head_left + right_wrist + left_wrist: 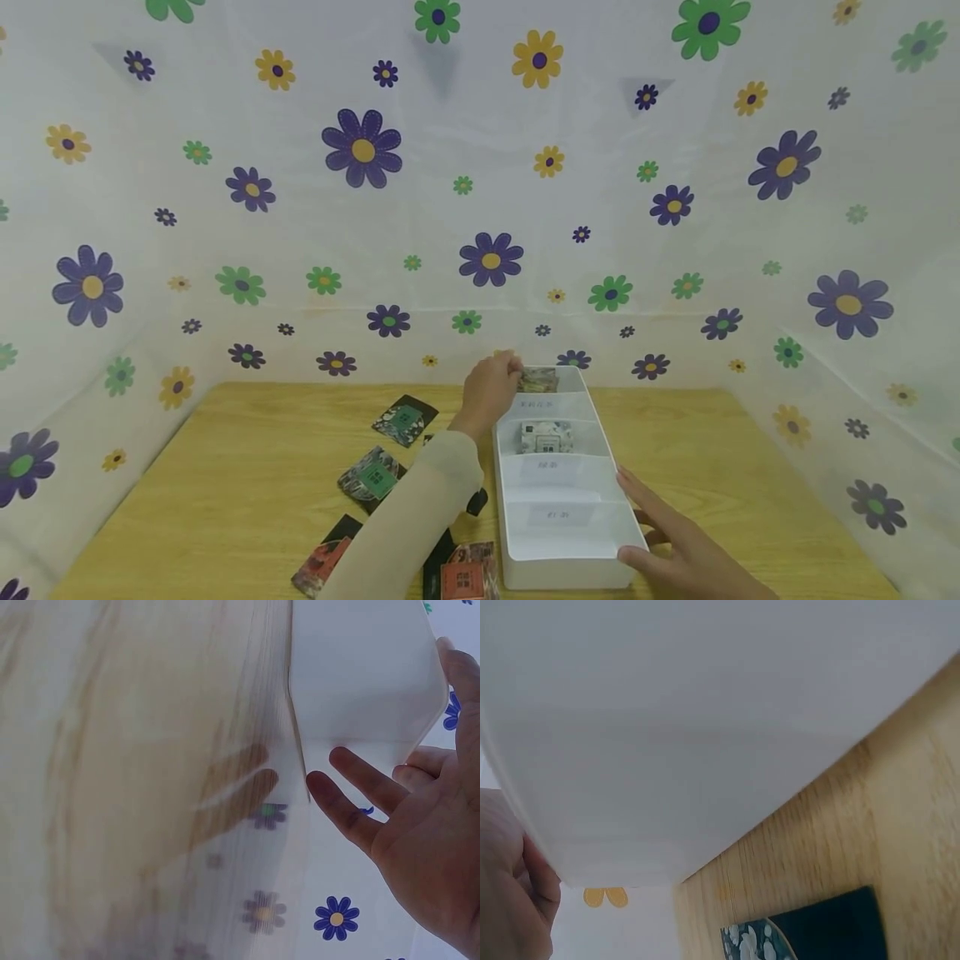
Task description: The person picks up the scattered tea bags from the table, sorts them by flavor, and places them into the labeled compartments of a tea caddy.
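A long white divided box (566, 533) stands on the table, its compartments in a row running away from me. My left hand (489, 392) is at the far left corner, fingers curled, with the fingertips at the edge of a flat printed packet (540, 381) in the farthest compartment. The left wrist view shows these curled fingers (544, 877) beside the box rim; their tips are hidden. My right hand (675, 537) rests on the near right corner, thumb at the front and fingers spread along the side. A pale printed packet (547, 437) stands in the second compartment.
Left of the box lie green-labelled packets (405, 419) and red-labelled packets (462, 579), some partly hidden by my left sleeve (408, 517). Small labels (547, 514) mark the box compartments. A flower-printed white sheet (420, 208) surrounds the wooden table (705, 467).
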The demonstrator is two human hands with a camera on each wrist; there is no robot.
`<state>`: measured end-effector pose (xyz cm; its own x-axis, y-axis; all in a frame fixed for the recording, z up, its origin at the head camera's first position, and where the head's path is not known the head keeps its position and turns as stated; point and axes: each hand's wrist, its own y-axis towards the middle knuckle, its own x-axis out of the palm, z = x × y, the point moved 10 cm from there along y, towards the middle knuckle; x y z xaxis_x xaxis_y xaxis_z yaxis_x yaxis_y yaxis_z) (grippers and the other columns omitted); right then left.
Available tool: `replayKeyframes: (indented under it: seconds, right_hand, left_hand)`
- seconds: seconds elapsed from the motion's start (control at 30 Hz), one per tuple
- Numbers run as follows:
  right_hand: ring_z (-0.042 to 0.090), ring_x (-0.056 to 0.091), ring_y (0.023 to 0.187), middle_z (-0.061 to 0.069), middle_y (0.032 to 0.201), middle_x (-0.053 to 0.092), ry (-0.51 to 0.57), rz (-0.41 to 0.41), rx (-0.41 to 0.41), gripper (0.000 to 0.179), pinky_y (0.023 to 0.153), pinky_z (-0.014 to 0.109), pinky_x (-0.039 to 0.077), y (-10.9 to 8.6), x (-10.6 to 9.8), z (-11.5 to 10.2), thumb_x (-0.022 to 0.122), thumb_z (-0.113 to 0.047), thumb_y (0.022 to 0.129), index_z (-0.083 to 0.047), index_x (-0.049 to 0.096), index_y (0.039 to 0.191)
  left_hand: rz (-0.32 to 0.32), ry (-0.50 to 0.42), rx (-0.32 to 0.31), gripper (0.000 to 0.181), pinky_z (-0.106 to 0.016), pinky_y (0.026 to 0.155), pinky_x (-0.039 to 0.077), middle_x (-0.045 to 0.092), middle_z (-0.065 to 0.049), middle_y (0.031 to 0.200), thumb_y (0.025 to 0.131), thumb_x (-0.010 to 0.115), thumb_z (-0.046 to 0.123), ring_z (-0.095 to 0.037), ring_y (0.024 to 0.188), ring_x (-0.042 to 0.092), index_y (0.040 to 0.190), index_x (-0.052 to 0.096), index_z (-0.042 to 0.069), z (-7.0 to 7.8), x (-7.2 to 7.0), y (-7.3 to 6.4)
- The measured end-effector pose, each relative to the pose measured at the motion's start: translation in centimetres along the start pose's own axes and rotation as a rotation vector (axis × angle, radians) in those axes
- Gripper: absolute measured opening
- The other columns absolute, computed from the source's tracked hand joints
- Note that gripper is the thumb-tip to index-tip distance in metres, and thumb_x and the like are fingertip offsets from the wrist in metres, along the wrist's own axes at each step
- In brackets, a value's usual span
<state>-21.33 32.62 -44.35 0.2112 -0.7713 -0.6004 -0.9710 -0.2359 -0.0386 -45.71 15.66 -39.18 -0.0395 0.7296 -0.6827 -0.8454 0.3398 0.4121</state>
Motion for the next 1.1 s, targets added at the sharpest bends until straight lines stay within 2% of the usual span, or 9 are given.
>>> replayKeyframes:
  seconds: [0.23, 0.37, 0.47, 0.5, 0.67, 0.8, 0.97, 1.1]
  right_hand:
    - [0.032, 0.060, 0.120, 0.024, 0.165, 0.028, 0.009, -0.001, 0.029, 0.082, 0.086, 0.026, 0.055, 0.0, 0.1, 0.2, 0.064, -0.027, 0.104, -0.014, 0.013, 0.167]
    - [0.033, 0.059, 0.121, 0.024, 0.165, 0.029, 0.009, 0.002, 0.037, 0.082, 0.087, 0.029, 0.055, -0.1, 0.1, 0.2, 0.064, -0.028, 0.104, -0.015, 0.013, 0.167]
    - [0.034, 0.059, 0.122, 0.022, 0.165, 0.029, 0.000, 0.006, 0.050, 0.082, 0.087, 0.029, 0.055, -0.1, 0.0, 0.3, 0.064, -0.029, 0.104, -0.017, 0.014, 0.168]
    - [0.035, 0.059, 0.123, 0.022, 0.165, 0.029, -0.004, 0.006, 0.051, 0.082, 0.087, 0.029, 0.055, -0.1, 0.1, 0.3, 0.064, -0.030, 0.104, -0.017, 0.014, 0.168]
    - [0.034, 0.059, 0.122, 0.024, 0.165, 0.028, -0.015, -0.008, 0.050, 0.082, 0.086, 0.026, 0.054, 0.0, 0.0, 0.4, 0.063, -0.029, 0.105, -0.014, 0.013, 0.167]
    - [0.025, 0.060, 0.118, 0.028, 0.163, 0.029, 0.004, -0.027, 0.022, 0.081, 0.085, 0.026, 0.055, 0.2, 0.1, 0.3, 0.063, -0.026, 0.105, -0.010, 0.013, 0.167]
    - [0.004, 0.059, 0.115, 0.035, 0.161, 0.027, -0.005, -0.035, -0.080, 0.081, 0.083, 0.026, 0.057, 0.4, 0.2, -0.2, 0.064, -0.019, 0.104, -0.002, 0.013, 0.165]
    - [0.002, 0.060, 0.111, 0.038, 0.159, 0.027, 0.006, -0.044, -0.083, 0.081, 0.082, 0.025, 0.057, 0.4, 0.3, -0.2, 0.063, -0.018, 0.105, 0.000, 0.011, 0.164]
  left_hand:
    - [0.069, 0.211, 0.043, 0.014, -0.033, 0.068, 0.057, 0.066, -0.003, 0.102, 0.102, 0.067, 0.017, -0.020, 0.090, 0.063, 0.104, 0.080, 0.014, 0.0, -0.8, -0.5]
    - [0.062, 0.083, 0.031, 0.017, -0.033, 0.070, 0.056, 0.063, -0.007, 0.105, 0.103, 0.063, 0.012, -0.022, 0.093, 0.062, 0.108, 0.080, 0.009, -1.1, -1.4, -0.9]
    - [0.037, -0.028, 0.008, 0.019, -0.036, 0.076, 0.056, 0.064, -0.010, 0.110, 0.104, 0.061, 0.011, -0.024, 0.097, 0.063, 0.113, 0.077, 0.006, -1.9, -2.2, -1.0]
    - [0.029, -0.026, 0.000, 0.019, -0.038, 0.076, 0.056, 0.064, -0.010, 0.111, 0.104, 0.062, 0.012, -0.024, 0.097, 0.063, 0.114, 0.077, 0.006, -2.2, -2.6, -1.1]
    - [-0.037, -0.143, -0.052, 0.024, -0.045, 0.086, 0.056, 0.069, -0.013, 0.114, 0.105, 0.061, 0.011, -0.029, 0.102, 0.066, 0.124, 0.072, 0.002, -4.6, -4.7, -1.9]
    - [-0.100, -0.181, -0.092, 0.032, -0.047, 0.092, 0.056, 0.070, -0.015, 0.123, 0.106, 0.059, 0.013, -0.032, 0.110, 0.067, 0.135, 0.066, 0.001, -6.8, -6.8, -3.1]
    - [-0.173, -0.227, -0.184, 0.041, -0.044, 0.086, 0.059, 0.068, -0.018, 0.128, 0.107, 0.058, 0.016, -0.031, 0.107, 0.069, 0.145, 0.057, 0.001, -9.1, -9.1, -5.1]
    - [-0.197, -0.253, -0.210, 0.043, -0.043, 0.086, 0.059, 0.067, -0.020, 0.128, 0.107, 0.057, 0.017, -0.033, 0.106, 0.069, 0.146, 0.055, 0.000, -10.0, -10.8, -6.5]
